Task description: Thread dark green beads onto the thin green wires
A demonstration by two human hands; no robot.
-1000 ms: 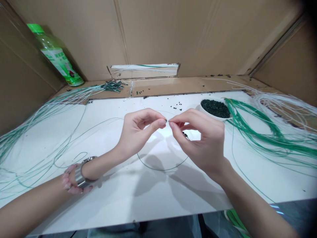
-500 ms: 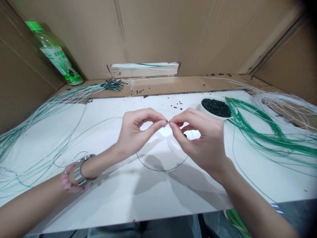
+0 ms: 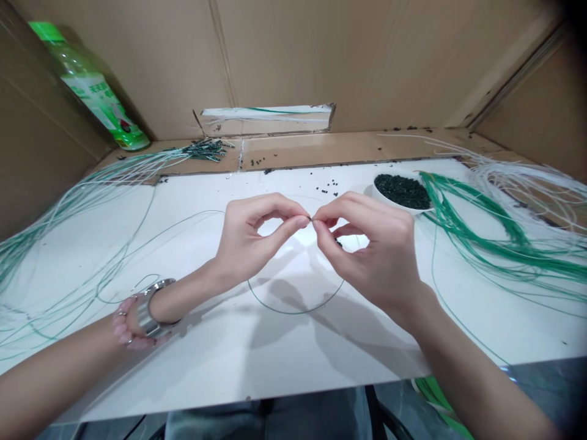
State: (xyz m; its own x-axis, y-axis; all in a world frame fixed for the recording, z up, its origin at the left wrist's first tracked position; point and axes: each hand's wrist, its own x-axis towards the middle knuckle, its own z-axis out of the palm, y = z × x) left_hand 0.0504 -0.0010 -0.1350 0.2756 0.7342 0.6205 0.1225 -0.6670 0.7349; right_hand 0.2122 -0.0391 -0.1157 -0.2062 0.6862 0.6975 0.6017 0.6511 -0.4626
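Left of the white bowl [image 3: 384, 199], we hold a tiny dark piece [image 3: 310, 219] — fingers of our left hand [image 3: 247, 238] and right hand [image 3: 380, 247] pinching it from opposite sides.

Green-capped bottle [image 3: 90, 88]; cardboard wall [image 3: 298, 55]

Head view, forward-down, close above tabletop [image 3: 202, 366].
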